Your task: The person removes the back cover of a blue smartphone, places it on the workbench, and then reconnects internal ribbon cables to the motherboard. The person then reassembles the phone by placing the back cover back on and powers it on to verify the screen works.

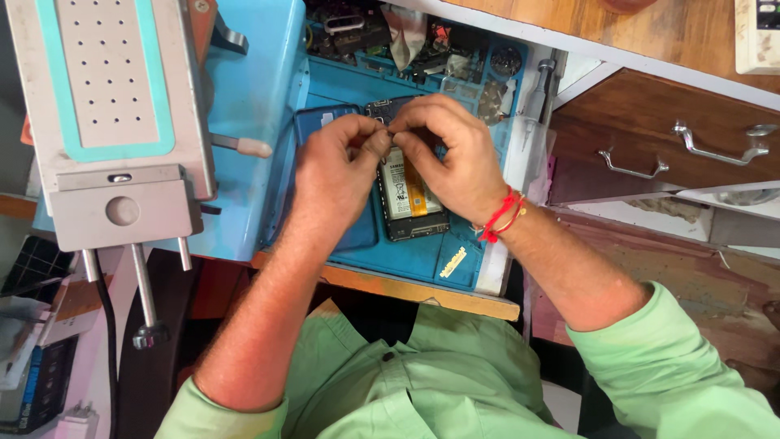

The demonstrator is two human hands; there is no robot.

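Two hands meet over the opened phone (pixel 410 199) on my blue mat (pixel 422 260): left hand (pixel 333 175) and right hand (pixel 455 162) both pinched narrow, whatever they grip too small to tell.

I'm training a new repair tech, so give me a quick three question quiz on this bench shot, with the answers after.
1. True or false: the opened phone lies on a blue work mat.
2. Which wrist wears the red thread band? A left, B right.
3. Fill in: both hands meet over the phone's ___ end, the one away from the person.

Key: 1 true. 2 B, next to the right hand. 3 far; the left hand pinches there too, and what the fingertips hold is too small to tell.
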